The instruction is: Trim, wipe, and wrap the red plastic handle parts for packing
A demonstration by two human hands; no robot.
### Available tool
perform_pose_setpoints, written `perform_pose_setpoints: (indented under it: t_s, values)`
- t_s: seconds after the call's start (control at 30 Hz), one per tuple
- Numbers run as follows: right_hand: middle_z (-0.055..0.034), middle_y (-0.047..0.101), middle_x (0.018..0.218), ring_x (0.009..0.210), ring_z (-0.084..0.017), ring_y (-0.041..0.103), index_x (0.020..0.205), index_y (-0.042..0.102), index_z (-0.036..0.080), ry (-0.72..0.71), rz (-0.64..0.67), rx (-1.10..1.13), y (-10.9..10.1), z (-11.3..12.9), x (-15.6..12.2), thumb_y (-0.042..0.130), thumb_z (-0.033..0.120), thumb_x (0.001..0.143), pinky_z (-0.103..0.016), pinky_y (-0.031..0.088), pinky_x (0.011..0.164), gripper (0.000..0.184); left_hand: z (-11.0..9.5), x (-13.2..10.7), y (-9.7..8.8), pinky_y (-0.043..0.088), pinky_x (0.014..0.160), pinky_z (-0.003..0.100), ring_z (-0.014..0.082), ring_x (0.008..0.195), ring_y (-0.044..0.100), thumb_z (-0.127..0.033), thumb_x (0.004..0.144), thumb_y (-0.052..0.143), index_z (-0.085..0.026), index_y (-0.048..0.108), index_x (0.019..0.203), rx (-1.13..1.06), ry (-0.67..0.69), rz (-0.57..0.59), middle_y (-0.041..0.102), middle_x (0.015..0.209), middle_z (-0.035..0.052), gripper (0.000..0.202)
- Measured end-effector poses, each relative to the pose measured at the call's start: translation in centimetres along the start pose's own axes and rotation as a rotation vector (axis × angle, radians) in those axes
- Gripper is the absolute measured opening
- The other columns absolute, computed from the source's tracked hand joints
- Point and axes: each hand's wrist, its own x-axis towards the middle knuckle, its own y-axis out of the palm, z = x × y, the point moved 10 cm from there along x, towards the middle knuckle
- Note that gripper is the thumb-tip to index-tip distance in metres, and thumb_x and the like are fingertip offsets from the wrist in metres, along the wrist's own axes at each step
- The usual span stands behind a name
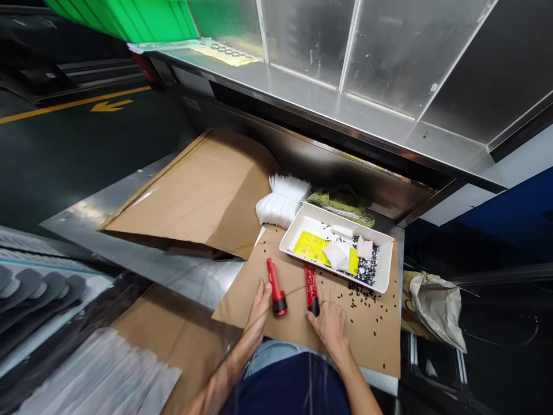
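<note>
Nearest to us, we are seeing our dark blue shirt [287, 386] and, just beyond its hem, our pale blue jeans [276, 349], with our forearms extending on either side. Our right grip [332, 323] is clamping the black end of a slim red part [311, 288] between thumb and fingers; its open inner face is turning up, and its red length is pointing away from us. Our left grip [260, 302] is keeping thumb and fingers close beside a thicker red piece [275, 281], which is lying just to the right of the fingertips, its black collar nearer to us; blur is hiding the contact, so we cannot tell whether the grip is closing on it. The two red things are standing apart, side by side over a cardboard sheet [367, 341] that is covering much of the metal surface [207, 282]. Small black bits [355, 286] are scattering over the sheet's right half. Past the slim part, a white tray [386, 268] is holding yellow labels [311, 244], pale packets and more black bits. Behind it, we are finding a white foam stack [280, 203] and a green patterned bag [337, 202]. To the left, a large brown carton [207, 184] is leaning, and farther off a green crate [151, 17] is resting on a metal shelf [298, 86]
</note>
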Motion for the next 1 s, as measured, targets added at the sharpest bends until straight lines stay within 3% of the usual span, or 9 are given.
perform_pose_setpoints:
  t_s: [0.1, 0.23, 0.37, 0.47, 0.53, 0.63, 0.73, 0.87, 1.0]
  values:
    - [-0.0068, 0.063, 0.067, 0.074, -0.021, 0.061, 0.064, 0.059, 0.017, -0.02, 0.106, 0.193, -0.4, -0.7, -0.4, 0.06, 0.063, 0.078, -0.03, 0.045, 0.067, 0.048, -1.2, -1.0, 0.0, 0.001, 0.122, 0.026, 0.0159, 0.153, 0.002, -0.044, 0.097, 0.045, -0.02, 0.008, 0.158, 0.01, 0.051, -0.032, 0.001, 0.167, 0.0058, 0.075]
    - [0.005, 0.039, 0.052, 0.047, -0.008, 0.032, 0.06, 0.049, 0.02, -0.066, 0.322, 0.547, -0.1, -0.3, -3.3, 0.046, 0.092, 0.06, -0.023, 0.029, 0.046, 0.073, -1.7, -3.1, 1.4, 0.011, 0.123, 0.031, 0.0182, 0.151, 0.016, -0.048, 0.096, 0.047, -0.023, 0.018, 0.156, -0.054, 0.041, 0.067, 0.024, 0.163, 0.0092, 0.072]
    - [0.0062, 0.039, 0.059, 0.045, -0.004, 0.018, 0.071, 0.046, 0.022, -0.085, 0.424, 0.851, -0.4, 1.7, -6.9, 0.041, 0.103, 0.044, -0.021, 0.02, 0.042, 0.085, -2.2, -7.9, 9.3, 0.023, 0.121, 0.041, 0.027, 0.142, 0.039, -0.057, 0.09, 0.054, -0.018, 0.049, 0.141, -0.317, -0.093, 0.61, 0.054, 0.145, 0.0151, 0.065]
    - [0.0069, 0.037, 0.061, 0.047, -0.005, 0.019, 0.079, 0.055, 0.019, -0.114, 0.437, 1.0, -1.9, 2.6, -8.6, 0.047, 0.099, 0.053, -0.019, 0.021, 0.043, 0.085, -4.6, -10.3, 13.1, 0.028, 0.119, 0.041, 0.0262, 0.135, 0.048, -0.049, 0.09, 0.06, -0.015, 0.066, 0.117, -0.479, -0.095, 0.739, 0.074, 0.111, 0.0135, 0.044]
    - [0.0045, 0.043, 0.066, 0.051, -0.006, 0.03, 0.097, 0.064, 0.016, -0.162, 0.339, 1.082, -4.3, 1.8, -9.1, 0.055, 0.086, 0.069, -0.019, 0.03, 0.047, 0.076, -6.2, -10.6, 14.4, 0.033, 0.116, 0.042, 0.026, 0.128, 0.056, -0.043, 0.088, 0.066, -0.015, 0.066, 0.11, -0.543, -0.084, 0.736, 0.076, 0.097, 0.0106, 0.035]
    - [-0.0012, 0.061, 0.087, 0.068, -0.009, 0.055, 0.129, 0.058, 0.021, -0.252, -0.039, 1.03, -9.9, -1.9, -9.7, 0.063, 0.056, 0.087, -0.021, 0.049, 0.064, 0.055, -7.1, -10.6, 15.5, 0.049, 0.101, 0.042, 0.0241, 0.103, 0.069, -0.046, 0.085, 0.069, -0.015, 0.066, 0.105, -0.536, -0.137, 0.759, 0.075, 0.093, 0.0088, 0.037]
    - [-0.0073, 0.071, 0.105, 0.092, -0.016, 0.069, 0.135, 0.054, 0.022, -0.35, -0.302, 0.804, -14.1, -3.8, -11.5, 0.061, 0.038, 0.093, -0.027, 0.057, 0.081, 0.046, -6.6, -10.7, 16.0, 0.054, 0.089, 0.034, 0.0205, 0.091, 0.07, -0.049, 0.081, 0.072, -0.012, 0.068, 0.091, -0.515, -0.241, 0.789, 0.073, 0.086, 0.0073, 0.039]
    - [-0.012, 0.071, 0.116, 0.108, -0.022, 0.068, 0.123, 0.063, 0.022, -0.546, -0.568, 0.496, -17.4, -1.2, -14.9, 0.068, 0.023, 0.087, -0.029, 0.059, 0.085, 0.036, -5.2, -11.9, 16.6, 0.052, 0.09, 0.032, 0.0215, 0.101, 0.069, -0.043, 0.085, 0.071, -0.011, 0.068, 0.087, -0.506, -0.43, 0.801, 0.072, 0.087, 0.0076, 0.032]
    - [-0.0125, 0.07, 0.109, 0.095, -0.024, 0.072, 0.118, 0.064, 0.021, -0.771, -0.831, 0.508, -19.0, 2.5, -18.5, 0.068, 0.014, 0.084, -0.034, 0.064, 0.074, 0.035, -5.8, -14.0, 17.4, 0.054, 0.086, 0.036, 0.024, 0.102, 0.069, -0.039, 0.093, 0.059, -0.013, 0.065, 0.114, -0.486, -0.484, 0.886, 0.073, 0.104, 0.0116, 0.034]
